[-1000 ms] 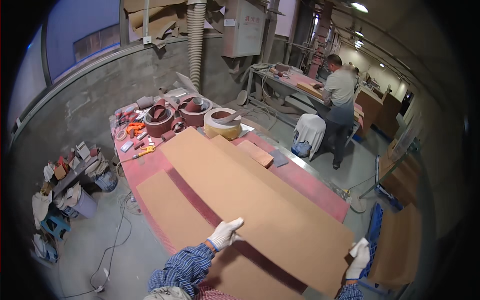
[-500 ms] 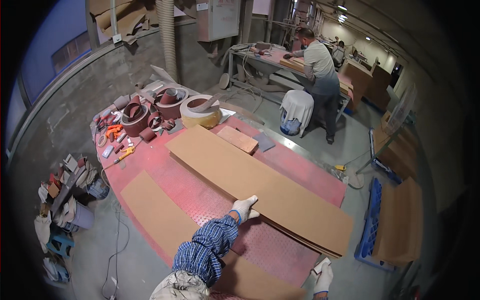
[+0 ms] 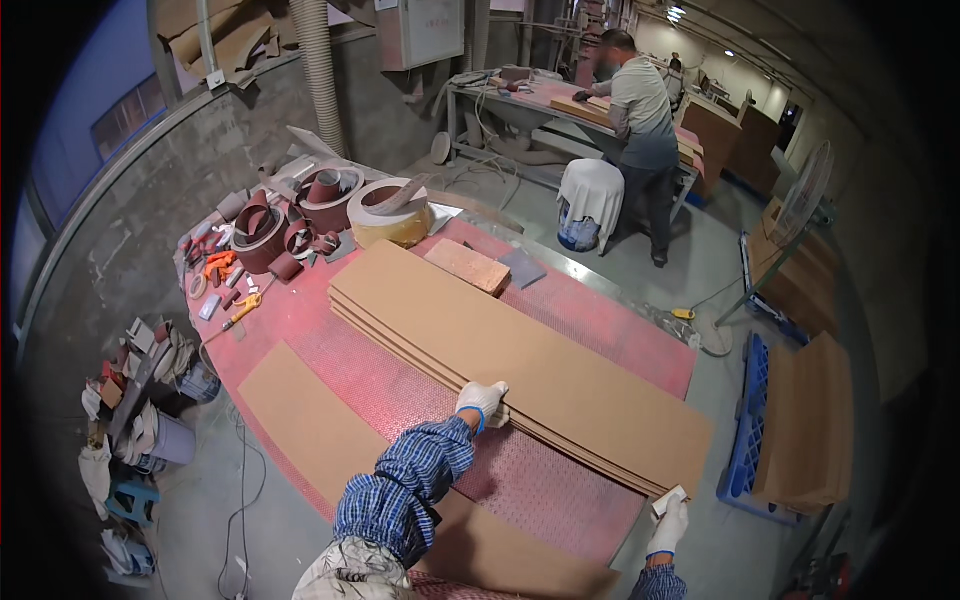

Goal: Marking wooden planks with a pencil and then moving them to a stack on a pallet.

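White-gloved left hand (image 3: 484, 403) clamped on stacked brown rectangular boards (image 3: 530, 350); to its right, white-gloved right hand (image 3: 669, 526) grips a small white block (image 3: 666, 502)!

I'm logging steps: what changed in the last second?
The top brown board moved away from the person, onto the stack. The right hand released the board's end, keeping the small white block. The left hand is still at the near edge; the nearer single board stayed put.
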Demonstrator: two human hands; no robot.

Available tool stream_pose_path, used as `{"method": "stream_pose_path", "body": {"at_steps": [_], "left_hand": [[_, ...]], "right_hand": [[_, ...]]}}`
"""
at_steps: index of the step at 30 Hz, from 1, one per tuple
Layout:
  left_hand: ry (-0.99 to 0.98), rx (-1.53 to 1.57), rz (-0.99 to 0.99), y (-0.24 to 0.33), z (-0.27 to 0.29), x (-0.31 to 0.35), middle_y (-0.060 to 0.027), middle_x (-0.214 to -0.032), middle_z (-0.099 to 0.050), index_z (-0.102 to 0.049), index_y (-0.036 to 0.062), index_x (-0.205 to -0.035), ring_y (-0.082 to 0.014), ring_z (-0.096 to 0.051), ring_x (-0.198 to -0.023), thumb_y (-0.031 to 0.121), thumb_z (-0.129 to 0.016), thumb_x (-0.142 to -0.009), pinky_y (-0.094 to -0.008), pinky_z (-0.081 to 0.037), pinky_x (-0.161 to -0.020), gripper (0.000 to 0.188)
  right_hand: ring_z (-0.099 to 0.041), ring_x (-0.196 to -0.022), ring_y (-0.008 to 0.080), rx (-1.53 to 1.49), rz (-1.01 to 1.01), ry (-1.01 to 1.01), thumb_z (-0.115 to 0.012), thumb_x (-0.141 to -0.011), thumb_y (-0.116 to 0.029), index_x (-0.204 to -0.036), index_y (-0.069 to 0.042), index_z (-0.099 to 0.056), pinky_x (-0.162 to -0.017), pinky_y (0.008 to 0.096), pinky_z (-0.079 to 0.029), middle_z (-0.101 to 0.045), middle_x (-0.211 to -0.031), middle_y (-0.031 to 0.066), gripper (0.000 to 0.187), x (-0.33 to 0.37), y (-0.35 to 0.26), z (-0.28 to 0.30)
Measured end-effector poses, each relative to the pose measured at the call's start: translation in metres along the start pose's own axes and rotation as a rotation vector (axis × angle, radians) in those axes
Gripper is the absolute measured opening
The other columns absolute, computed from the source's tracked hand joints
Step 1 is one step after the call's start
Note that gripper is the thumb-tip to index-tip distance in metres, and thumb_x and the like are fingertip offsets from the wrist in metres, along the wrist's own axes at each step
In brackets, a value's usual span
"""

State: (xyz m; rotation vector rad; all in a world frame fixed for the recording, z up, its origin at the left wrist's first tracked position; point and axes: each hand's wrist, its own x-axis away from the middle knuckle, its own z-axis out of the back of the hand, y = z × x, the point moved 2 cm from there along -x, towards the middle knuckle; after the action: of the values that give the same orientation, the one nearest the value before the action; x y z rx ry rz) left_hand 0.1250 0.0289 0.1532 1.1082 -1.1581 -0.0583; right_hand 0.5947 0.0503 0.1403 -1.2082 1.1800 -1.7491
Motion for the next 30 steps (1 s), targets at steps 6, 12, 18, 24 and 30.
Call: {"method": "stream_pose_path", "body": {"at_steps": [6, 12, 18, 24, 30], "left_hand": [[0.024, -0.016, 0.009, 0.000, 0.000, -0.001, -0.0183, -0.062, -0.064, -0.062, -0.0071, -0.080, -0.0282, -0.064, -0.049, 0.022, -0.068, -0.086, -0.0399, -0.054, -0.042, 0.030], [0.032, -0.133, -0.010, 0.006, 0.000, 0.001, -0.0186, -0.066, -0.066, -0.066, -0.0085, -0.081, -0.0272, -0.067, -0.053, 0.028, -0.067, -0.086, -0.0384, -0.055, -0.047, 0.037], [0.137, -0.704, -0.232, -0.006, 0.010, -0.023, -0.0321, -0.105, -0.065, -0.069, -0.0055, -0.102, -0.0438, -0.062, -0.107, 0.055, -0.058, -0.081, -0.0456, -0.049, -0.091, 0.065], [0.043, -0.705, -0.221, -0.008, 0.027, 0.006, -0.0282, -0.095, -0.068, -0.070, -0.0022, -0.094, -0.0432, -0.065, -0.097, 0.057, -0.049, -0.086, -0.0457, -0.050, -0.087, 0.063], [0.119, -0.710, -0.236, -0.089, 0.092, 0.061, -0.0223, -0.091, -0.069, -0.065, 0.0024, -0.097, -0.0394, -0.067, -0.093, 0.050, -0.055, -0.089, -0.0456, -0.050, -0.085, 0.050]], "right_hand": [[-0.063, -0.087, 0.0162, 0.168, 0.092, 0.111, -0.050, -0.100, -0.028, -0.119, 0.001, -0.059, -0.075, 0.0322, -0.051, -0.066, -0.099, 0.0086, 0.036, -0.030, 0.008, 0.019], [-0.064, -0.085, 0.0229, 0.309, 0.284, 0.213, -0.050, -0.100, -0.028, -0.109, 0.006, -0.063, -0.078, 0.0358, -0.048, -0.068, -0.096, 0.0130, 0.038, -0.047, 0.004, 0.029], [-0.060, -0.073, 0.0236, 0.731, 0.343, 0.278, -0.053, -0.096, -0.029, -0.085, 0.004, -0.064, -0.072, 0.0397, -0.046, -0.066, -0.081, 0.0119, 0.036, -0.048, -0.003, 0.029], [-0.058, -0.072, 0.0183, 0.376, 0.293, 0.253, -0.057, -0.095, -0.028, -0.089, 0.002, -0.063, -0.070, 0.0356, -0.046, -0.064, -0.077, 0.0108, 0.031, -0.012, -0.024, 0.030], [-0.061, -0.074, 0.0218, 0.548, 0.387, 0.126, -0.056, -0.095, -0.029, -0.090, 0.001, -0.063, -0.072, 0.0372, -0.047, -0.065, -0.080, 0.0137, 0.031, 0.031, 0.011, 0.026]]}}
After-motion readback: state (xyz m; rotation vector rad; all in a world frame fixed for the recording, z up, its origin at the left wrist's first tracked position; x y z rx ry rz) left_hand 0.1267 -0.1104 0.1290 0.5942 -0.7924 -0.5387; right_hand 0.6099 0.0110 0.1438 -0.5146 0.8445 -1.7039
